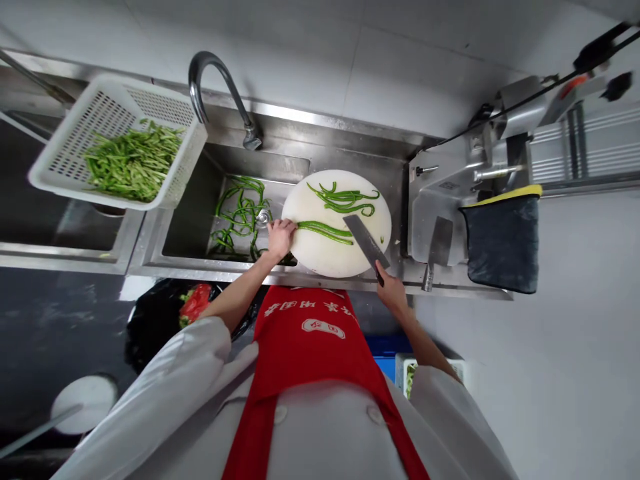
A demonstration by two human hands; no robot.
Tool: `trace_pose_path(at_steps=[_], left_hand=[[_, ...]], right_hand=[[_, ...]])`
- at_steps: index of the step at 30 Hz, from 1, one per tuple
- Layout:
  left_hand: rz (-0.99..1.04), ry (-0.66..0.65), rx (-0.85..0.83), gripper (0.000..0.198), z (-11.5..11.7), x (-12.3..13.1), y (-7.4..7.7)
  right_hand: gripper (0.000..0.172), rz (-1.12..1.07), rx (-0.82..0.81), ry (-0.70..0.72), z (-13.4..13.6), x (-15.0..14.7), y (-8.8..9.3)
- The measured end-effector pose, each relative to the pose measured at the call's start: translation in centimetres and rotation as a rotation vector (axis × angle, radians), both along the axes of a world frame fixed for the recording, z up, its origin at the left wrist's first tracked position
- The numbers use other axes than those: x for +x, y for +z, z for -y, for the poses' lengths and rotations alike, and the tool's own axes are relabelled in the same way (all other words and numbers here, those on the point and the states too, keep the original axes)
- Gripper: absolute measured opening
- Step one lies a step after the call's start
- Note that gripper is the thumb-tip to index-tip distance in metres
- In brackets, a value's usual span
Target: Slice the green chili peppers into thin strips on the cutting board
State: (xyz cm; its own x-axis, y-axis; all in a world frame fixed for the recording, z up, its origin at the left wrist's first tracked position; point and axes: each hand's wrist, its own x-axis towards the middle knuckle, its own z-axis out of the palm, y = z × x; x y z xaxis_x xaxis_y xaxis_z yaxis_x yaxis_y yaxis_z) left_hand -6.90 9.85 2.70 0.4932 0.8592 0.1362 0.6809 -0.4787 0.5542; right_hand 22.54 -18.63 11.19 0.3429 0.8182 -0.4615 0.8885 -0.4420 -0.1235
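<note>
Bright, even light fills the scene, so the white wall (400, 60) and the round board (325, 257) look almost washed out, and a strip of glare runs along the steel back edge of the sink (300, 119). The floor (60, 320) at the lower left is dim and murky. The wide lens bends straight lines strongly near the edges and stretches the sleeves (150, 407) at the bottom, and fine detail is soft throughout.

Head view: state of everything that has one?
Left hand, fingers curled on ends of near peppers, on the board.
Right hand, closed on knife, blade over the board.
Far peppers, whole, piled on board.
Sink peppers, whole, loose.
Basket, part full of cut greens.
Tap, no water seen.
</note>
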Motion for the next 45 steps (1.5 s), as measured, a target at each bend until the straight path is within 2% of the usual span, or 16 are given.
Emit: trace_pose_path(at_steps=[3, 5, 7, 9, 12, 16, 19, 22, 25, 31, 35, 39, 45], left_hand=[[0.045, 0.048, 0.005, 0.022, -2.3, 1.2, 0.2], [0.076, -0.018, 0.004, 0.021, -2.2, 2.9, 0.3], [0.084, -0.188, -0.005, 0.022, -0.8, 5.3, 0.2], [0.077, -0.328, -0.004, 0.024, 1.5, 7.5, -0.1], [0.073, -0.35, 0.018, 0.027, 5.0, 9.3, -0.6], [0.053, -0.33, 0.016, 0.024, 8.2, 8.4, -1.0], [0.078, -0.267, 0.01, 0.023, 9.9, 7.9, -1.2], [0.112, -0.299, -0.014, 0.025, 10.9, 8.6, -1.6], [0.122, -0.36, -0.027, 0.027, 11.2, 9.6, -1.9], [0.084, -0.372, 0.064, 0.029, 11.1, 9.8, -2.1], [0.108, -0.377, 0.079, 0.028, 11.2, 9.7, -2.4], [0.163, -0.33, 0.06, 0.028, 11.2, 9.6, -2.9], [0.154, -0.321, 0.047, 0.028, 11.3, 9.8, -2.8]], right_hand=[[0.065, -0.202, 0.164, -0.074, 0.9, 1.5, 1.5], [0.064, -0.34, 0.173, -0.133, 1.6, 2.2, 1.8], [0.062, -0.462, 0.119, -0.189, 1.8, 2.5, 1.5], [0.054, -0.496, 0.076, -0.228, 1.4, 2.7, 1.0], [0.04, -0.285, 0.074, -0.212, 0.2, 2.8, 0.7], [0.039, 0.035, -0.03, -0.109, 0.3, 2.4, 1.8], [0.04, 0.079, -0.149, -0.013, 1.8, 1.5, 2.8], [0.038, 0.069, -0.223, 0.072, 2.8, 0.7, 3.2], [0.038, 0.092, -0.26, 0.132, 2.8, 0.5, 3.7], [0.038, 0.131, -0.24, 0.247, 2.4, 0.8, 5.4], [0.038, 0.105, -0.288, 0.235, 0.9, 0.2, 4.8], [0.041, 0.05, -0.322, 0.209, -0.8, -0.3, 3.9], [0.043, 0.056, -0.296, 0.225, -0.2, -0.3, 4.6]])
